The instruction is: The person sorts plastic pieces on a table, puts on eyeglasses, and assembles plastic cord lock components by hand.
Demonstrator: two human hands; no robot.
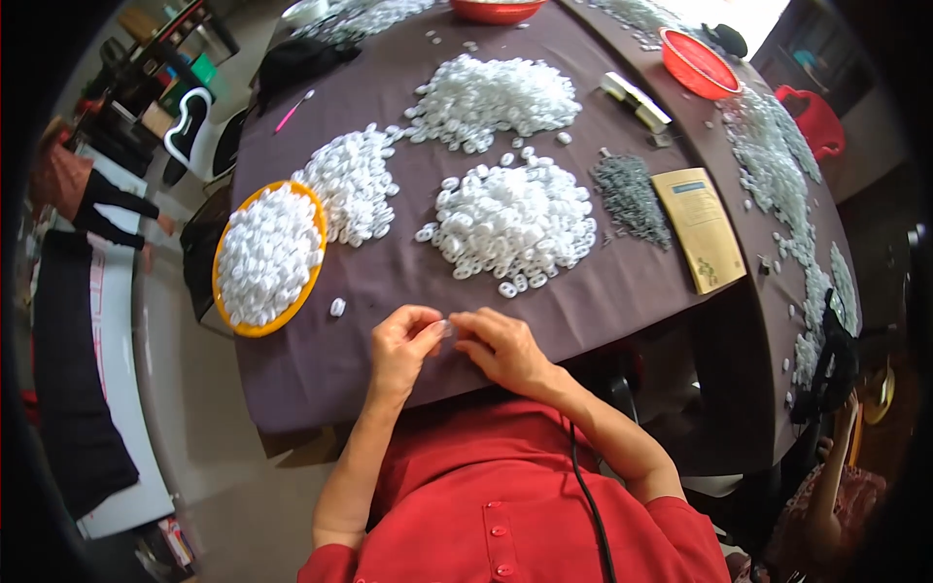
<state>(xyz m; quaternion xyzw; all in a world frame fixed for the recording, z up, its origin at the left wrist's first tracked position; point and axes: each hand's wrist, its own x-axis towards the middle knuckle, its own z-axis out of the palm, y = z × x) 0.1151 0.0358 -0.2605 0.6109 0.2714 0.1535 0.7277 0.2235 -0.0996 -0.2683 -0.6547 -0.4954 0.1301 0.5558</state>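
Observation:
Close to the table's near edge, my left hand (pixel 403 348) pinches a small whitish, see-through piece (pixel 446 328) between thumb and fingertips. My right hand (pixel 507 348) meets it from the other side, its fingers bent and drawn together; what they grip is too small to make out. Just beyond the hands lies a heap of small white oval plastic pieces (pixel 515 219) with holes in them. One loose white oval piece (pixel 337 307) rests left of my left hand. Farther left, an orange-rimmed basket (pixel 255 330) is piled full of similar white pieces.
More white pieces form a far heap (pixel 496 97) and a left heap (pixel 350 185). To the right are a pile of small grey parts (pixel 630 197) and a tan envelope (pixel 698 231). A red basket (pixel 700 64) stands on the adjoining table, where another person's arm (pixel 831 476) shows.

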